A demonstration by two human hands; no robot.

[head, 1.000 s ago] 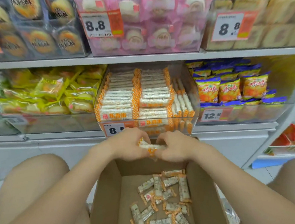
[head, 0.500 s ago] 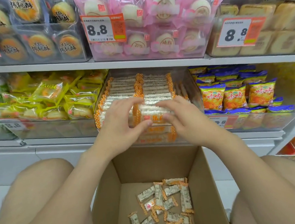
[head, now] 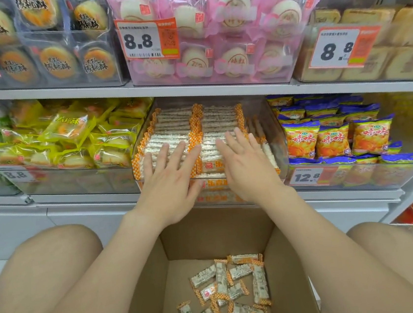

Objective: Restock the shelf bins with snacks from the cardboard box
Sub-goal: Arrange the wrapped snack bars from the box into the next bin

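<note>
Cardboard box (head: 284, 263): I see it just below the clear bin (head: 273, 133), with its top open.
Loose snacks (head: 230, 287): small white bars with orange ends lie in a heap on the floor of the box, below the bin.
Bin rows (head: 211, 119): the bin sits on the shelf, packed with neat rows of the same bars.
Left hand (head: 170, 183): flat, with fingers straight and spread, it rests on the front left rows in the bin. It holds nothing.
Right hand (head: 248, 172): flat too, fingers straight, it rests on the front right rows in the bin. It holds nothing.
Yellow packs (head: 74, 135): just left of the bin.
Orange bags (head: 332, 139): just right of the bin.
Pink packs (head: 211, 27): on the shelf above the bin.
</note>
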